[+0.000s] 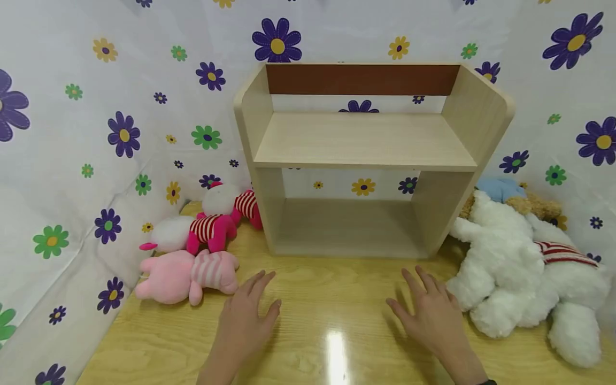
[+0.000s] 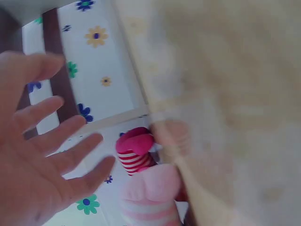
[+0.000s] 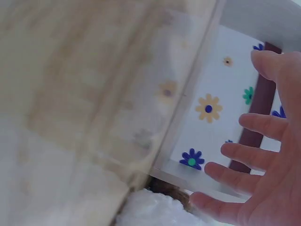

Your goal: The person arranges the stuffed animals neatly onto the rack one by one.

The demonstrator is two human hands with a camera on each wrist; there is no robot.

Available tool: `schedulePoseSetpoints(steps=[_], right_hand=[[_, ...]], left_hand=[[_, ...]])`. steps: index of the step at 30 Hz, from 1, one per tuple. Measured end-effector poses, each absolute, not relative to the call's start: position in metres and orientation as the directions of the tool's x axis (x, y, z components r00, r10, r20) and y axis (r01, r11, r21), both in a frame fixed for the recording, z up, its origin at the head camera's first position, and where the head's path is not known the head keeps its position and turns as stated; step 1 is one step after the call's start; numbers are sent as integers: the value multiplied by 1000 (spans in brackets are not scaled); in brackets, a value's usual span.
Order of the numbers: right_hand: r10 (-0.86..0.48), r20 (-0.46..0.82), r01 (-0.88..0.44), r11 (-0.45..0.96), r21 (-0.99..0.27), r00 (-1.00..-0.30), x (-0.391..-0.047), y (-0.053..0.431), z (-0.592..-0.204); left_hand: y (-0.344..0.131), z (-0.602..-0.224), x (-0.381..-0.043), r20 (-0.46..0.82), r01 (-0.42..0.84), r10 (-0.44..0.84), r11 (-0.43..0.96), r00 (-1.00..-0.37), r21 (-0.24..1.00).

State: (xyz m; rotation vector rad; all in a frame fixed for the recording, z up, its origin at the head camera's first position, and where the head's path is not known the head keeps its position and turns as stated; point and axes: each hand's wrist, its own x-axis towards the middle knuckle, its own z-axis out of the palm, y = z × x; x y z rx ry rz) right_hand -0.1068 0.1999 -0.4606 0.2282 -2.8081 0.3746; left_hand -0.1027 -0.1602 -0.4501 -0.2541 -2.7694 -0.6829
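My left hand [image 1: 246, 319] is held over the front left of the wooden table, fingers spread and nothing in them. Just beyond it lies a pink plush pig [image 1: 180, 277] in a striped top, face down. On the other side my right hand [image 1: 431, 315] hovers with its fingers apart, also holding nothing. Its fingertips come close to a white fluffy plush toy [image 1: 505, 262] at the right. Between and behind both hands stands a pale two-tier wooden shelf [image 1: 366, 140], with no objects on either level. Both wrist views show spread fingers [image 2: 70, 157] in front of the shelf.
Behind the pig lie two plush toys in red-striped tops, one nearer [image 1: 212, 232] and one [image 1: 247, 203] against the shelf's side. At right are a second white plush [image 1: 575, 278] with a striped band and a brown-and-blue plush [image 1: 502, 190]. Flower-patterned cloth [image 1: 144, 107] hangs behind.
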Motion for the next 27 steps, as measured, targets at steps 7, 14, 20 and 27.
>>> schedulePoseSetpoints(steps=[7, 14, 20, 27], right_hand=[[-89, 568, -300, 908, -291, -818, -110, 212, -443], [-47, 699, -327, 905, -273, -714, -112, 230, -428], [12, 713, -283, 913, -294, -701, -111, 243, -422], [90, 749, -239, 917, -320, -657, -114, 263, -415]], left_hand=[[-167, -418, -139, 487, 319, -139, 598, -863, 735], [-170, -392, -174, 493, 335, -250, 481, -834, 810], [-164, -381, -195, 477, 328, -257, 460, -840, 825], [-156, -371, -219, 489, 354, -227, 453, -842, 818]])
